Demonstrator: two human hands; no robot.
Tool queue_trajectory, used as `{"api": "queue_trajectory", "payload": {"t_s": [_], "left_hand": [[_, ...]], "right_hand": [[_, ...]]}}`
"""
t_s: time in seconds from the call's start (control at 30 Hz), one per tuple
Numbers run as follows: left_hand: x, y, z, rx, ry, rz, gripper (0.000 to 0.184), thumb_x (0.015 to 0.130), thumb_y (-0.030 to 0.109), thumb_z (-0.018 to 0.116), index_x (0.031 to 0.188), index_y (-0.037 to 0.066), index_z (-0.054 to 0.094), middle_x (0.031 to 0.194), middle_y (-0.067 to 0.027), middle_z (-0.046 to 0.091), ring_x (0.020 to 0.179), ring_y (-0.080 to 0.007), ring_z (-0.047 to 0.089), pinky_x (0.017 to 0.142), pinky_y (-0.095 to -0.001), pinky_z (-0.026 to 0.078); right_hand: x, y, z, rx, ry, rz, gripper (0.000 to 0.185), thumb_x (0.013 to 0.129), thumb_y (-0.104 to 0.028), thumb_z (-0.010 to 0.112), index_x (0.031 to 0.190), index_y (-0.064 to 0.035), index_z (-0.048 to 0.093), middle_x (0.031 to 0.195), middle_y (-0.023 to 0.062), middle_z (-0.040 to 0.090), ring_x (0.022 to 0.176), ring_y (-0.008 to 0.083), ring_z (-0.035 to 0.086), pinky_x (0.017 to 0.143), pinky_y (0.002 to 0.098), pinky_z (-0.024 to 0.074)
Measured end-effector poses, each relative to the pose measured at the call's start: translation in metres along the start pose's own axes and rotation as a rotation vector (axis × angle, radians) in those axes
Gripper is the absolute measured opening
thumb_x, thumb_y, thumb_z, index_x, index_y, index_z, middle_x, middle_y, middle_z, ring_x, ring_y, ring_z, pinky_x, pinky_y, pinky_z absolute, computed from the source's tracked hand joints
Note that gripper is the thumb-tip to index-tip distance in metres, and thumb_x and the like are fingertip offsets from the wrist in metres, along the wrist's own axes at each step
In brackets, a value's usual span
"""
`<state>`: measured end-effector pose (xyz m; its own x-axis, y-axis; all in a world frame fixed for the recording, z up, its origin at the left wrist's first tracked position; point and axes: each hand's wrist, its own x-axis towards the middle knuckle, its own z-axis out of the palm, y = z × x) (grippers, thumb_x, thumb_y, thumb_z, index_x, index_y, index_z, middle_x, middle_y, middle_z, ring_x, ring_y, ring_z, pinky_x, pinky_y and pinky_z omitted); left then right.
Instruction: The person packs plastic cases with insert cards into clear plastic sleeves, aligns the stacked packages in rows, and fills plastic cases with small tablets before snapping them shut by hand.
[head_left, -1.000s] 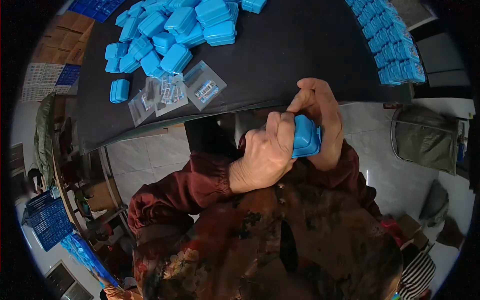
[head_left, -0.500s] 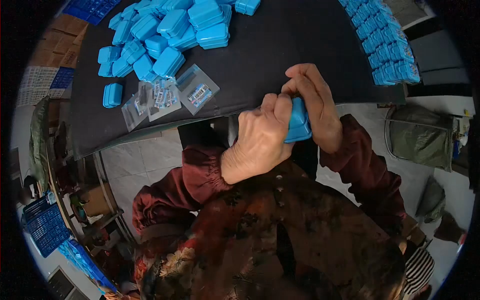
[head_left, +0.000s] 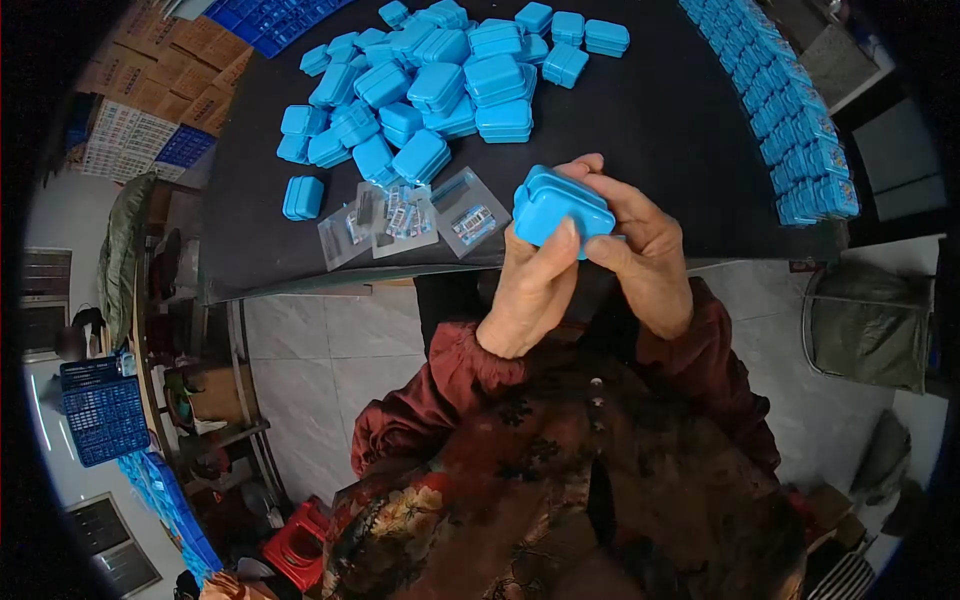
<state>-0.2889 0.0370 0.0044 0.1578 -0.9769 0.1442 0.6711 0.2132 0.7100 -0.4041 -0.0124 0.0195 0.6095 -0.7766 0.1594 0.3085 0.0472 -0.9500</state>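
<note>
A small blue plastic case [head_left: 560,208] is held between my two hands, just off the front edge of the black-covered table [head_left: 660,190]. My left hand [head_left: 535,285] grips it from the left and below, with the thumb pressed on its face. From the right, my right hand [head_left: 645,250] wraps its fingers behind the case and lays the thumb along the lower edge. The case looks closed and tilted. To the left lie clear plastic sheets with barcode stickers [head_left: 470,222] and a single blue case [head_left: 303,198].
A heap of similar blue cases [head_left: 437,88] covers the table's far left part. Rows of blue cases with stickers [head_left: 800,130] line the right edge. A blue crate [head_left: 270,22] stands at the back left, near stacked cardboard boxes [head_left: 150,60].
The case has been turned and raised, so more of its face shows. My left hand has gone from a fist over it to holding it from below. The camera view has shifted left.
</note>
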Motion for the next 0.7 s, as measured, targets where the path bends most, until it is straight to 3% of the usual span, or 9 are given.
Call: {"api": "queue_trajectory", "payload": {"t_s": [0.1,0.13,0.2,0.27,0.4,0.5,0.57,0.6,0.7], "left_hand": [[-0.005,0.023,-0.015,0.323,-0.106,0.013,0.080,0.074,0.042,0.067,0.134,0.004,0.030,0.134,-0.0117,0.035,0.122,-0.0240,0.036,0.099,-0.0369,0.032],[-0.004,0.033,-0.022,0.437,-0.113,0.042,0.082,0.064,0.022,0.078,0.131,0.000,0.034,0.130,-0.0126,0.040,0.121,-0.0224,0.038,0.097,-0.0344,0.034],[0.000,0.053,-0.024,0.969,-0.375,0.029,0.088,0.058,0.024,0.081,0.129,-0.003,0.035,0.122,-0.0166,0.047,0.114,-0.0256,0.045,0.094,-0.0343,0.037],[0.001,0.052,-0.016,1.167,-0.385,0.114,0.078,0.057,0.021,0.081,0.120,-0.004,0.044,0.105,-0.0186,0.057,0.098,-0.0267,0.056,0.084,-0.0340,0.044],[0.010,0.053,-0.010,1.080,-0.528,-0.209,0.042,0.060,0.012,0.074,0.095,-0.003,0.056,0.078,-0.0146,0.061,0.069,-0.0219,0.061,0.064,-0.0322,0.048],[0.006,0.039,-0.003,1.072,-0.259,0.118,0.036,0.064,0.009,0.072,0.093,-0.001,0.054,0.073,-0.0065,0.059,0.067,-0.0095,0.055,0.059,-0.0276,0.047],[-0.003,0.021,0.001,1.107,-0.128,0.260,0.037,0.064,0.009,0.072,0.094,-0.002,0.054,0.072,-0.0082,0.059,0.068,-0.0115,0.057,0.060,-0.0278,0.047],[-0.007,0.012,0.003,1.170,-0.123,0.306,0.042,0.063,0.008,0.073,0.097,-0.002,0.052,0.075,-0.0129,0.059,0.068,-0.0190,0.061,0.061,-0.0299,0.048],[-0.020,-0.010,0.007,1.292,-0.021,0.443,0.047,0.061,0.007,0.074,0.101,-0.003,0.049,0.078,-0.0166,0.058,0.068,-0.0279,0.062,0.060,-0.0330,0.049]], "right_hand": [[0.005,-0.008,-0.034,-0.310,-0.182,-0.023,0.048,0.078,-0.021,0.066,0.120,-0.0050,0.047,0.101,0.0104,0.056,0.089,0.0180,0.055,0.077,0.0299,0.0453],[0.008,-0.012,-0.041,-0.577,-0.298,-0.069,0.049,0.077,-0.021,0.066,0.120,-0.0065,0.048,0.096,0.0104,0.056,0.084,0.0182,0.055,0.075,0.0308,0.0455],[0.009,-0.025,-0.041,-0.697,-0.403,-0.128,0.050,0.075,-0.022,0.067,0.119,-0.0072,0.048,0.091,0.0109,0.055,0.080,0.0198,0.053,0.071,0.0332,0.0450],[0.012,-0.030,-0.030,-0.886,-0.542,-0.116,0.051,0.074,-0.023,0.066,0.118,-0.0070,0.047,0.094,0.0110,0.054,0.085,0.0224,0.052,0.073,0.0356,0.0440],[0.021,-0.047,-0.022,-1.037,-0.640,-0.291,0.051,0.074,-0.022,0.066,0.119,-0.0086,0.047,0.097,0.0106,0.053,0.089,0.0241,0.051,0.076,0.0365,0.0428],[0.027,-0.059,-0.024,-0.756,-0.258,-0.522,0.046,0.082,-0.025,0.059,0.120,-0.0040,0.044,0.102,0.0092,0.054,0.093,0.0210,0.051,0.081,0.0344,0.0397],[0.018,-0.037,-0.031,-0.406,0.084,-0.545,0.052,0.090,-0.038,0.043,0.125,0.0001,0.041,0.110,0.0098,0.052,0.102,0.0178,0.048,0.086,0.0333,0.0362],[0.007,-0.011,-0.020,-0.310,0.256,-0.439,0.057,0.095,-0.044,0.022,0.126,0.0010,0.038,0.104,0.0107,0.054,0.095,0.0160,0.051,0.083,0.0304,0.0384],[-0.013,0.018,0.010,0.142,0.385,-0.115,0.052,0.096,-0.041,0.021,0.118,0.0003,0.041,0.082,0.0079,0.056,0.069,0.0114,0.051,0.064,0.0245,0.0419]]}}
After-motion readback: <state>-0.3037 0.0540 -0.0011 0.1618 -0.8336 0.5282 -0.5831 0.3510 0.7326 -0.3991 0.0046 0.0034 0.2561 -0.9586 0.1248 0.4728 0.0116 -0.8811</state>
